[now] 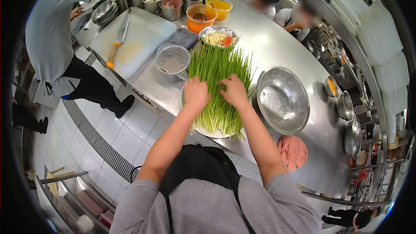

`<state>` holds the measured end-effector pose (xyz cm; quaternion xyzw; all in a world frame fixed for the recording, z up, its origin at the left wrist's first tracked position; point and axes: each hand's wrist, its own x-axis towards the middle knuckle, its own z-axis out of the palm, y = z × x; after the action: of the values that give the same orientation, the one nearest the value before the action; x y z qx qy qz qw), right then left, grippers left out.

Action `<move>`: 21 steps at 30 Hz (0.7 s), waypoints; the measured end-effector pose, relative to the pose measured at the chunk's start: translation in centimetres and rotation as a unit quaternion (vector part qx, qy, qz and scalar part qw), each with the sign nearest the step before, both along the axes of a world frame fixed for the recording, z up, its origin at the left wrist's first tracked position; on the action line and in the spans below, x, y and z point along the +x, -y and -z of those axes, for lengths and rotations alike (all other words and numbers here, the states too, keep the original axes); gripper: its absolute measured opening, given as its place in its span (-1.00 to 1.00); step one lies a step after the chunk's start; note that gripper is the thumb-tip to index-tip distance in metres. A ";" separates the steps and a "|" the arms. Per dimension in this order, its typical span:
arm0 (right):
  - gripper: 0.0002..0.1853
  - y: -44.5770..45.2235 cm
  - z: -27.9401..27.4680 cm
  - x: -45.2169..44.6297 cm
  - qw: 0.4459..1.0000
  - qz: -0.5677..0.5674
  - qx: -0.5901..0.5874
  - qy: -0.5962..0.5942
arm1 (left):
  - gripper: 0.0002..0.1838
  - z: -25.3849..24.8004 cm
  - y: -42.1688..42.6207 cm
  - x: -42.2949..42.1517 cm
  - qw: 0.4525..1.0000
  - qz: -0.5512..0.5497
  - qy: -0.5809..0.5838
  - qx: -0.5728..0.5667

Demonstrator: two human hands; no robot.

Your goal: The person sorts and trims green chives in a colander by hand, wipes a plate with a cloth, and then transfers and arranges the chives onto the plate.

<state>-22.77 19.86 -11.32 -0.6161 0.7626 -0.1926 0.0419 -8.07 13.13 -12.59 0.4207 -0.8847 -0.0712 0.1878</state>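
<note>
A big bunch of long green chives lies across a round white board at the steel table's near edge, pale ends toward me. My left hand rests on the bunch's left side, its fingers curled into the stalks. On the right side, my right hand has its fingers bent over the stalks, with thumb and forefinger apart. How many stalks either hand holds, if any, is hidden. A perforated steel colander stands right of the bunch, and a lidded clear container stands left of it.
A knife lies on a white cutting board at the left. Beyond are an orange tub, a yellow tub and several steel pots. A pink cloth lies near right. A co-worker reaches over the pots; two people sit beyond.
</note>
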 end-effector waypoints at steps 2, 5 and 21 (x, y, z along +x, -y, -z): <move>-0.69 -0.2 0.3 -0.6 1.000 0.001 -0.004 0.002 | -0.73 0.1 0.5 0.7 1.000 0.003 -0.006 0.018; -0.69 -0.1 0.4 -0.4 0.998 -0.032 -0.046 0.001 | -0.74 0.0 0.8 1.1 0.999 0.013 -0.020 0.029; -0.93 2.4 2.1 2.3 0.990 -0.072 -0.113 -0.042 | -0.74 0.6 0.9 1.5 0.997 0.023 -0.067 0.031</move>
<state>-20.45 17.50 -13.39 -0.6779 0.6906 -0.2478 -0.0464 -6.56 12.24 -13.23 0.3999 -0.8771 -0.1305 0.2318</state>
